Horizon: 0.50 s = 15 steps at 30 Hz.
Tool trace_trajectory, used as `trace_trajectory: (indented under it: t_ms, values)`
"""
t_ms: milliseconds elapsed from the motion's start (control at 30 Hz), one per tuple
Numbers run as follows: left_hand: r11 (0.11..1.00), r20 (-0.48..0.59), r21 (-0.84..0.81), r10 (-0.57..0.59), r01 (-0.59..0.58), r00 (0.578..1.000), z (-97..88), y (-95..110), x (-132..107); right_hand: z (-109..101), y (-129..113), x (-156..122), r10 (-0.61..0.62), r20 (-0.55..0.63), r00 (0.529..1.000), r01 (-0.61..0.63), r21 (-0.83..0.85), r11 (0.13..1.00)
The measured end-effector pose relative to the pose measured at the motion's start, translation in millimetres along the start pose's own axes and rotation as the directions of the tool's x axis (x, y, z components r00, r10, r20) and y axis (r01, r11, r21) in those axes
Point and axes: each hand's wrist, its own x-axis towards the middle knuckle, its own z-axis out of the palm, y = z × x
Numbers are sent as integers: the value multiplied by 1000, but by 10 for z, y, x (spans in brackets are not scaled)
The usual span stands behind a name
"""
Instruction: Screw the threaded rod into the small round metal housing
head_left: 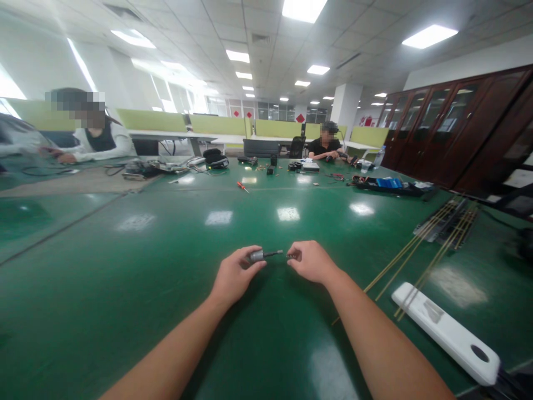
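The left hand (234, 276) is gripping a grey, thin-shafted cylinder (257, 256); the right hand (313, 262) is pinching a small, dark metallic piece (289, 256) nearby.

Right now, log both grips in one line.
left grip: grey cylinder with shaft | right grip: small piece | contact: none visible

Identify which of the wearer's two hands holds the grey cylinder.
The left hand: it holds the grey cylinder; the right hand pinches only a smaller part.
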Motion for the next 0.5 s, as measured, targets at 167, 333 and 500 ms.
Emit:
trace_trajectory:
  t_ms: [167,333,500]
  values:
    - [994,-75,-87,-75,69,994,-14,-11,12,15,19,4,72,27,997,-69,-87,994]
    - [705,-53,-657,-396,267,916,-61,23,33,58,-7,-7,70,55,996,-62,-129,990]
    - [586,7,-747,-467,315,884,-522,182,-56,88,9,-1,59,53,997,-53,-111,992]
